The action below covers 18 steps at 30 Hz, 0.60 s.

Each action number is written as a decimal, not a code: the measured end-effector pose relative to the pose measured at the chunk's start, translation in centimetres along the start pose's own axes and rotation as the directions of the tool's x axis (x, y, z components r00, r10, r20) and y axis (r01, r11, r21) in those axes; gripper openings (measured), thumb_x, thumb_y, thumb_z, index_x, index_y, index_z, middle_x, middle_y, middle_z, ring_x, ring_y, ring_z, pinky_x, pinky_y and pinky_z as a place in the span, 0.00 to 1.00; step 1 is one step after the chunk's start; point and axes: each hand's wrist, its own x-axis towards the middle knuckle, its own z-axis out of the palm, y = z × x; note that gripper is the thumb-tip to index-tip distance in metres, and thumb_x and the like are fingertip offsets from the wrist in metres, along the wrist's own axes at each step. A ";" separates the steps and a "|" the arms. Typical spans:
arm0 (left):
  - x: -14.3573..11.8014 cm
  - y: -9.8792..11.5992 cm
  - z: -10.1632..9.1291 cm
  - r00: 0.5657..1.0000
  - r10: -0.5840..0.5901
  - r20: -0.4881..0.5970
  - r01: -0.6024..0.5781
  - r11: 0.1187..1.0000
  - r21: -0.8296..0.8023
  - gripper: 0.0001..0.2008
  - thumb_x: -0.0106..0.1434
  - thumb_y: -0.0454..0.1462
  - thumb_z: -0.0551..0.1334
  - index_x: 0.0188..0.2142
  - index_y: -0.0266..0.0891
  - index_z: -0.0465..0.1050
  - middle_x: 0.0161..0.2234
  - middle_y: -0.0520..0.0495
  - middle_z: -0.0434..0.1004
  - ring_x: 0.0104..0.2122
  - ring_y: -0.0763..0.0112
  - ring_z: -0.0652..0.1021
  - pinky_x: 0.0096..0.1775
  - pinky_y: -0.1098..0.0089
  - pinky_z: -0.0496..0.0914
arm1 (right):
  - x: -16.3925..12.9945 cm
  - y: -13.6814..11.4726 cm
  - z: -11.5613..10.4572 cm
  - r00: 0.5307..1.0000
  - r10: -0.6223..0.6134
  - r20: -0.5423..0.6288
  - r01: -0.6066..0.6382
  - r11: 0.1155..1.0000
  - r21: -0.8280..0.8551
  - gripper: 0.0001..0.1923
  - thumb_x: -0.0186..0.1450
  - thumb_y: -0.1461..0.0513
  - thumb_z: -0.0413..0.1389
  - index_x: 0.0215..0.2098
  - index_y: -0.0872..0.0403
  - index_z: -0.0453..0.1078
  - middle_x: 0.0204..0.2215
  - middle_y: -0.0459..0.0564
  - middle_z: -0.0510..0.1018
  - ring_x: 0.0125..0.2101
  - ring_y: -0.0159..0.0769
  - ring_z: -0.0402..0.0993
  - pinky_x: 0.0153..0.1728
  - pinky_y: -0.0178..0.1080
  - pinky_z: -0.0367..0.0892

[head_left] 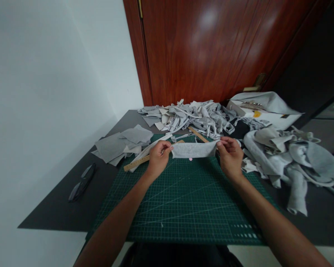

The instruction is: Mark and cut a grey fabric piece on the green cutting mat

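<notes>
A grey strip of fabric [194, 150] is stretched level between my two hands, above the far part of a green cutting mat [183, 200]. My left hand [159, 157] is closed, pinching the strip's left end between thumb and fingers. At the other end my right hand [230, 155] pinches the right edge the same way. A wooden ruler [136, 163] lies beside my left hand, its far part hidden behind that hand. Behind the strip is a second wooden piece [198, 134]. Just below the strip's lower edge shows a small pink disc [190, 159].
Flat grey fabric pieces [114, 146] lie at the left, with folded glasses [82, 181] nearer. Scraps [189, 115] heap at the back before a wooden door [206, 52]. Rolled fabric [281, 155] piles at the right, below a white box [267, 111]. A white wall [58, 92] borders the left.
</notes>
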 end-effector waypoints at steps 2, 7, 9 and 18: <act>0.2 0.0 -0.1 0.999 0.010 -0.042 -0.010 1.000 -0.011 0.06 0.58 0.37 0.70 0.32 0.42 0.74 0.35 0.49 0.79 0.36 0.68 0.79 0.43 0.69 0.71 | -0.2 -0.4 0.1 0.999 -0.032 0.009 0.032 0.999 -0.033 0.18 0.60 0.51 0.69 0.42 0.50 0.74 0.33 0.47 0.81 0.32 0.38 0.78 0.36 0.41 0.74; 0.5 0.2 -0.3 0.997 0.043 -0.064 -0.042 0.999 0.010 0.05 0.58 0.37 0.70 0.30 0.42 0.74 0.34 0.49 0.78 0.36 0.67 0.78 0.43 0.68 0.71 | -0.4 -0.9 0.2 0.996 -0.092 0.008 0.092 0.992 -0.085 0.16 0.60 0.52 0.69 0.41 0.50 0.76 0.33 0.48 0.82 0.34 0.40 0.80 0.39 0.44 0.76; 0.5 0.2 -0.4 0.996 0.066 -0.063 -0.064 0.997 0.031 0.04 0.58 0.37 0.69 0.31 0.42 0.76 0.33 0.50 0.78 0.36 0.67 0.78 0.42 0.68 0.71 | -0.4 -0.9 0.2 0.997 -0.079 0.011 0.080 0.993 -0.084 0.16 0.59 0.52 0.69 0.42 0.50 0.78 0.33 0.48 0.83 0.34 0.41 0.80 0.40 0.46 0.76; 0.4 1.0 0.0 0.994 -0.045 -0.102 0.042 0.999 -0.026 0.06 0.55 0.39 0.73 0.32 0.40 0.81 0.31 0.48 0.83 0.33 0.66 0.81 0.41 0.67 0.74 | -0.3 0.0 -0.4 0.994 -0.083 0.073 0.092 0.987 -0.134 0.13 0.63 0.50 0.67 0.39 0.50 0.81 0.34 0.50 0.85 0.35 0.42 0.80 0.41 0.47 0.75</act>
